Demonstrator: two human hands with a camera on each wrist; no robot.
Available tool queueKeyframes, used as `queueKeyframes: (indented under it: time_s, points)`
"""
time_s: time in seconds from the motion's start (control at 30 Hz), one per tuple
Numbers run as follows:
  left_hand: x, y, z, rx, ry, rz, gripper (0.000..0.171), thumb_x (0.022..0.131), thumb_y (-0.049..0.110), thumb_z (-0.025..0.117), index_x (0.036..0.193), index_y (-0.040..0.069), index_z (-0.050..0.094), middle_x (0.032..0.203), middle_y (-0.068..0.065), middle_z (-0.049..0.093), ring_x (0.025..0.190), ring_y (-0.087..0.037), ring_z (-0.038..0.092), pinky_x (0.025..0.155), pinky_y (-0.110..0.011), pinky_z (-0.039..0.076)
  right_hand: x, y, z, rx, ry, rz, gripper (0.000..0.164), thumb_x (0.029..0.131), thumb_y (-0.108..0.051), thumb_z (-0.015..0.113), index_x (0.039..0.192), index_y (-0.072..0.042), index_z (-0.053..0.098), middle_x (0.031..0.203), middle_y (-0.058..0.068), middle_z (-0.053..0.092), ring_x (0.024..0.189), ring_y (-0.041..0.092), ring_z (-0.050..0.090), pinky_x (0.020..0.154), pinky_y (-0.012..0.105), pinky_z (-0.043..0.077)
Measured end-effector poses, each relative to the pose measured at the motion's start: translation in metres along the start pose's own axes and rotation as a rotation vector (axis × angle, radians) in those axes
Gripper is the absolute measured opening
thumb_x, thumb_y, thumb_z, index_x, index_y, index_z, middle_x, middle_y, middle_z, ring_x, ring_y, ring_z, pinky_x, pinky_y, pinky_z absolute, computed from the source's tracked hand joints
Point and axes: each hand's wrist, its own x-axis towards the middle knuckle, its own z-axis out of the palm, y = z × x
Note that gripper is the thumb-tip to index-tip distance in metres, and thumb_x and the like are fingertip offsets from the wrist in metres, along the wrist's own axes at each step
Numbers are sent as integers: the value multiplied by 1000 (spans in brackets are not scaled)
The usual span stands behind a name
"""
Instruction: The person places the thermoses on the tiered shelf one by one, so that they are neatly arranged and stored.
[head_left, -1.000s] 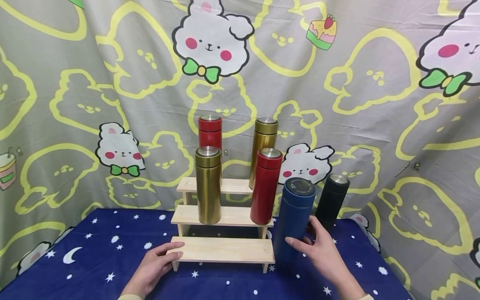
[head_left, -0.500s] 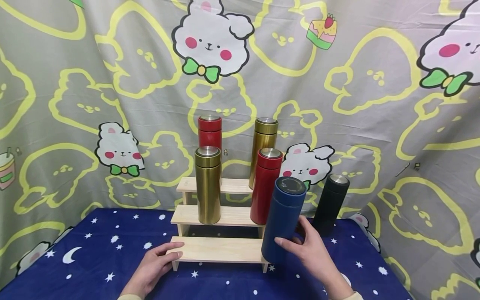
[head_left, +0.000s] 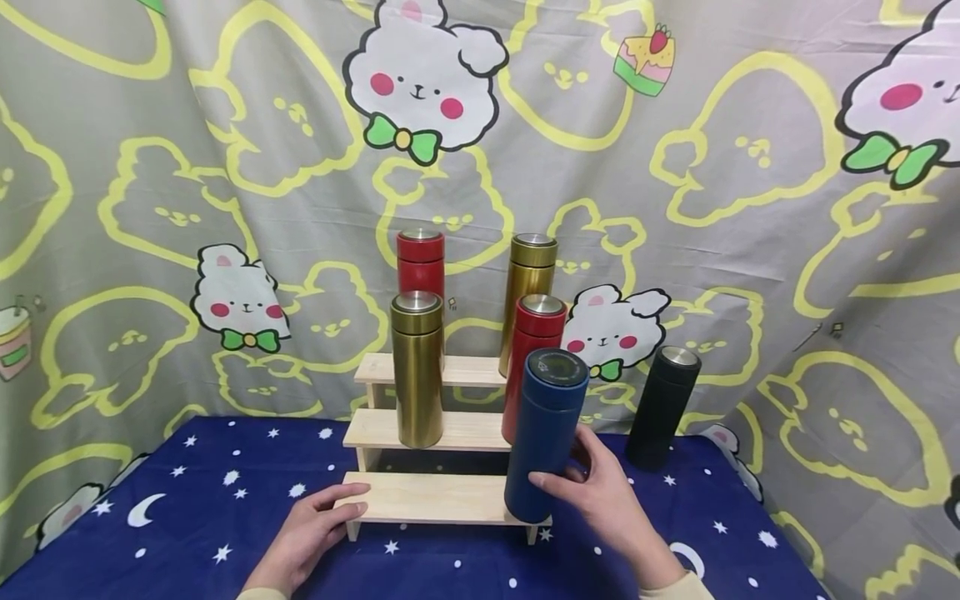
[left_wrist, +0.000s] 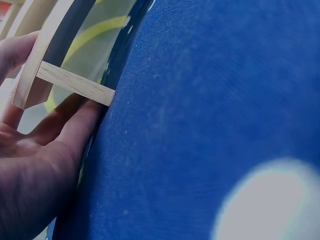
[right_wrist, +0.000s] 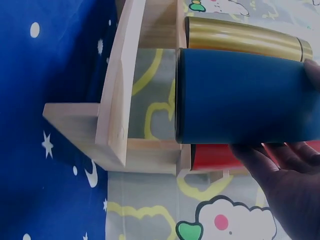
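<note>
A blue vacuum flask (head_left: 546, 442) with a dark lid tilts slightly over the right end of the bottom step of a three-tier wooden stand (head_left: 435, 500). My right hand (head_left: 603, 496) grips its side between thumb and fingers. In the right wrist view a gap separates the base of the blue flask (right_wrist: 240, 95) from the bottom step (right_wrist: 120, 95). At the stand's left end, my left hand (head_left: 311, 533) holds the bottom step. The left wrist view shows the left thumb over the board (left_wrist: 47, 55) and fingers beneath, beside a leg.
A gold flask (head_left: 418, 383) and a red flask (head_left: 525, 367) stand on the middle step. Another red flask (head_left: 420, 262) and gold flask (head_left: 529, 275) are on the top step. A black flask (head_left: 663, 408) stands to the right on the starry blue cloth (head_left: 247, 467).
My right hand has carried the blue flask leftward, from beside the stand to over the right end of its bottom step. The left hand has stayed in place.
</note>
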Motion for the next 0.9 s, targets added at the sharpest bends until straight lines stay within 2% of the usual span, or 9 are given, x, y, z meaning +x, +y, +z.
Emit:
queueKeyframes:
  time_s: [0.3, 0.57, 0.9]
  points:
    - [4, -3, -3, 15, -8, -1, 34, 86, 11, 76, 117, -2, 70, 137, -21, 50, 102, -23, 60, 92, -46, 49, 9, -1, 21, 31, -23, -21, 66, 76, -9, 85, 134, -12, 53, 124, 10, 60, 116, 28, 56, 98, 44, 46]
    - [6, -5, -2, 13, -11, -1, 34, 86, 11, 76, 117, -2, 69, 137, -21, 50, 101, -22, 60, 88, -40, 50, 12, -1, 37, 42, -57, -7, 63, 78, -13, 84, 133, -9, 54, 126, 12, 59, 117, 29, 55, 100, 51, 43]
    - [3, -3, -2, 19, -17, 2, 35, 86, 12, 76, 117, -1, 70, 138, -21, 49, 102, -22, 59, 89, -41, 50, 15, 3, 51, 69, -93, -8, 63, 80, -14, 83, 133, -6, 51, 129, 14, 58, 118, 31, 55, 98, 49, 46]
